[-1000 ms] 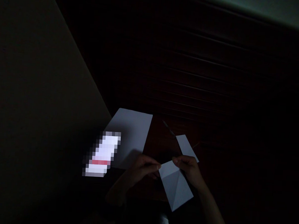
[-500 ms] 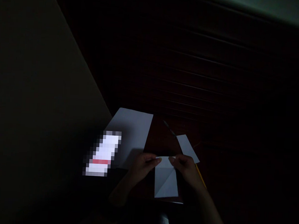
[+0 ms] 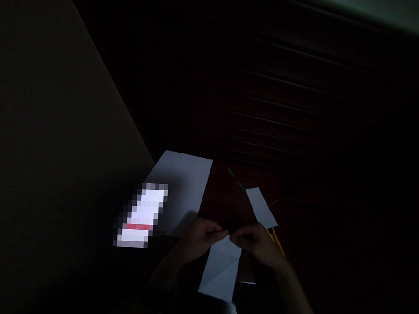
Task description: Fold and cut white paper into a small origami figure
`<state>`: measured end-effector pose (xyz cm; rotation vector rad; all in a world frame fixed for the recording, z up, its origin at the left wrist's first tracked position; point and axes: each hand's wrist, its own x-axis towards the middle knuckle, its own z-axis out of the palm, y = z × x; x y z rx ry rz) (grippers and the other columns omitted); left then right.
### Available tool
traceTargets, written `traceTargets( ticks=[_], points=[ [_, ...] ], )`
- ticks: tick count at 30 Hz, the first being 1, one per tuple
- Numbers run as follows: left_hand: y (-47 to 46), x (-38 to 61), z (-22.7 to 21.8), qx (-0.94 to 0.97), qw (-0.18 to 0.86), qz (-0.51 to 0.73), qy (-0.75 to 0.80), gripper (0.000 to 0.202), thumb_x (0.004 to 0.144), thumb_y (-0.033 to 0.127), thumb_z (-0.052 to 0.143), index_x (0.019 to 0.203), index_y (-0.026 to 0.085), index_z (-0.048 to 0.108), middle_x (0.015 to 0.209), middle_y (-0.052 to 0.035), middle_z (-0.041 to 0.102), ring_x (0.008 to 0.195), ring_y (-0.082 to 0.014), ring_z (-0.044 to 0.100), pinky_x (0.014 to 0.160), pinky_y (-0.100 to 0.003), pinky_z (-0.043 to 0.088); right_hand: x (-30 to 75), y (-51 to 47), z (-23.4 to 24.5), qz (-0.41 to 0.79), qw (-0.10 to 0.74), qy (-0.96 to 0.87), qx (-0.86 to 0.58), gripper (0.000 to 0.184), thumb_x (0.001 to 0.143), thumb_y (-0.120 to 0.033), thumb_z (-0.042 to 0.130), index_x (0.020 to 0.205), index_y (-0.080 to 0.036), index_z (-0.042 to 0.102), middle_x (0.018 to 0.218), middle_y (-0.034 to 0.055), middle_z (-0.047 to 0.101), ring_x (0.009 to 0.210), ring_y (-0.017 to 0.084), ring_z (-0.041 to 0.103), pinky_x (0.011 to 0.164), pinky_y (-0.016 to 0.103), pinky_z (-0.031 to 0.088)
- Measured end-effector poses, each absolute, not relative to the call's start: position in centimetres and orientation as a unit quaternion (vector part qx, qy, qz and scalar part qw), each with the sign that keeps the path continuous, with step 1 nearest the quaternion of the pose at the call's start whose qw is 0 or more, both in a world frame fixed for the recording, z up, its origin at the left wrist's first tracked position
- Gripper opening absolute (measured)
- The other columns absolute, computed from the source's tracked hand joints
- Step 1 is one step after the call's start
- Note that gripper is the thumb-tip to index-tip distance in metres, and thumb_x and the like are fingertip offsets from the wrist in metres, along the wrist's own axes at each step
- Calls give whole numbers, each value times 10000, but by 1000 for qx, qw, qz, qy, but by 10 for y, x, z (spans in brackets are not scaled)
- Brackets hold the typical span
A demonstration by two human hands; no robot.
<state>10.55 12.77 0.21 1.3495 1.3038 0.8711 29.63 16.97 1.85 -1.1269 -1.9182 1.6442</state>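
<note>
In a very dark scene I hold a small creased white paper [image 3: 220, 270] above a dark wooden table [image 3: 301, 148]. My left hand [image 3: 201, 238] pinches the paper's top edge from the left. My right hand [image 3: 257, 244] pinches the same top edge from the right, and the fingertips of both hands nearly meet. The paper hangs down toward me with diagonal fold lines showing on it.
A larger white sheet [image 3: 183, 188] lies flat on the table to the left. A narrow white paper strip [image 3: 261, 207] lies to the right, with a dark pen [image 3: 235, 179] behind it and yellow pencils [image 3: 274, 237] beside it. A bright blurred rectangle [image 3: 141, 215] sits at the left.
The small paper has turned in my hands, its lower end swinging from the right toward the left. My fingertips have come closer together at its top edge.
</note>
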Motion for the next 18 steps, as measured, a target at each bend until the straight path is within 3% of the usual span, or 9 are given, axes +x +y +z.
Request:
traceTargets(
  ticks=[13,18],
  points=[
    [128,100,4,566,496,353,556,317,770,399,527,630,140,644,572,-1,588,554,-120,512,493,-195,344,321,178,23,628,157,-663,-375,167,782,-242,561,748,-140,688,693,45,667,649,159,600,614,264,465],
    [129,97,3,538,466,401,577,331,773,400,529,581,140,603,545,12,550,540,-113,492,497,-198,343,331,181,27,595,209,-649,-424,206,798,-309,552,778,-147,677,733,55,666,706,174,603,660,277,465]
  ],
)
